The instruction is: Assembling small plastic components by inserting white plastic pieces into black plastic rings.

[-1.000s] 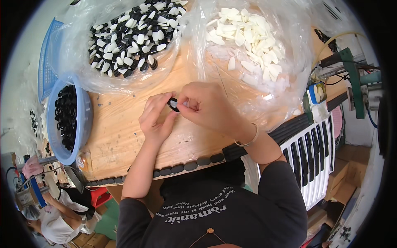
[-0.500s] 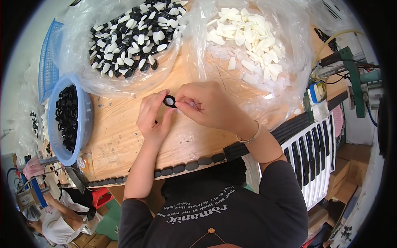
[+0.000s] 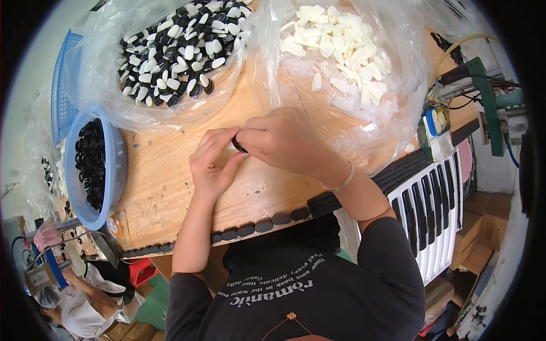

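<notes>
Over the middle of the wooden table, my left hand (image 3: 210, 166) pinches a small black ring (image 3: 237, 145) between thumb and fingers. My right hand (image 3: 289, 142) meets it from the other side, its thumb and fingers closed at the ring and covering much of it. Whether the right fingers also hold a small piece is hidden. Beyond my hands, a clear plastic bag holds a heap of black pieces with white oval tops (image 3: 176, 54). Right of that heap, cream-white flat oval pieces (image 3: 341, 42) lie on another clear bag.
A blue basin (image 3: 121, 176) of black rings stands left on the table (image 3: 165, 187), near a blue mesh basket (image 3: 58, 91). Dark pads line the front edge. At right are a green-framed device (image 3: 483, 102) and a white rack with black strips (image 3: 429, 210). Another person sits lower left.
The black ring has turned from showing its opening to a more edge-on tilt. My right fingers have moved over it, covering more of it. My view has shifted slightly.
</notes>
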Tool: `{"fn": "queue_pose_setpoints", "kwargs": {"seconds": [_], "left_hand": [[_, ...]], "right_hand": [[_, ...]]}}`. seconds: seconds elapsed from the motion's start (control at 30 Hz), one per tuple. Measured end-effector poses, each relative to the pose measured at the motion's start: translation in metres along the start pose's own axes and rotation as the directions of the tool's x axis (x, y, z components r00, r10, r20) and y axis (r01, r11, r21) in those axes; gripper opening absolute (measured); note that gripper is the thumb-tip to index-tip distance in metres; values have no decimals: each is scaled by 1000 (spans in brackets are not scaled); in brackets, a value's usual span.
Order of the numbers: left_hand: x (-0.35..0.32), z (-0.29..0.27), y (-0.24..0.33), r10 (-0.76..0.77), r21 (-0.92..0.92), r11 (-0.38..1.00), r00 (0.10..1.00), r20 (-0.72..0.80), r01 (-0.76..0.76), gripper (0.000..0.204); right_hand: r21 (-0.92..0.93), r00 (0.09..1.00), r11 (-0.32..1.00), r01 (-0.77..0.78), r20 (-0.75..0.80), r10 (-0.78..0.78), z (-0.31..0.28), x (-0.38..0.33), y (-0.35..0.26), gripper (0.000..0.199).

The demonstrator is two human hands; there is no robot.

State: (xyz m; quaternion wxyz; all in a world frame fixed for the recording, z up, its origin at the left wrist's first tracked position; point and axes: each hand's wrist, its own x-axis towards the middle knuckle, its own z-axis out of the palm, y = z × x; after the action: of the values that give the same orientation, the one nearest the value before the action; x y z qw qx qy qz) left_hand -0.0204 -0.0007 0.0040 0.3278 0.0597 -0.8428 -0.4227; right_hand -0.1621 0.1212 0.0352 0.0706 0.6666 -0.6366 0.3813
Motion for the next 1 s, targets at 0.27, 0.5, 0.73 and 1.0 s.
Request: {"fn": "queue_pose_setpoints", "kwargs": {"seconds": [0.27,0.5,0.73,1.0], "left_hand": [[-3,1,-2,15,26,1000,1000,4,-15,44],[-4,3,-4,-42,-123,992,999,-22,39,44],[-7,4,-6,-132,-150,981,991,-30,126,48],[-5,3,-10,-151,-244,963,976,-157,110,49]], "right_hand": [[12,1000,1000,1,-12,-1,4,1,2,7],[422,973,877,-228,132,189,-1,5,8,5],[640,852,577,-508,272,448,-13,8,17,7],[785,825,440,-436,154,544,-12,8,13,14]]}}
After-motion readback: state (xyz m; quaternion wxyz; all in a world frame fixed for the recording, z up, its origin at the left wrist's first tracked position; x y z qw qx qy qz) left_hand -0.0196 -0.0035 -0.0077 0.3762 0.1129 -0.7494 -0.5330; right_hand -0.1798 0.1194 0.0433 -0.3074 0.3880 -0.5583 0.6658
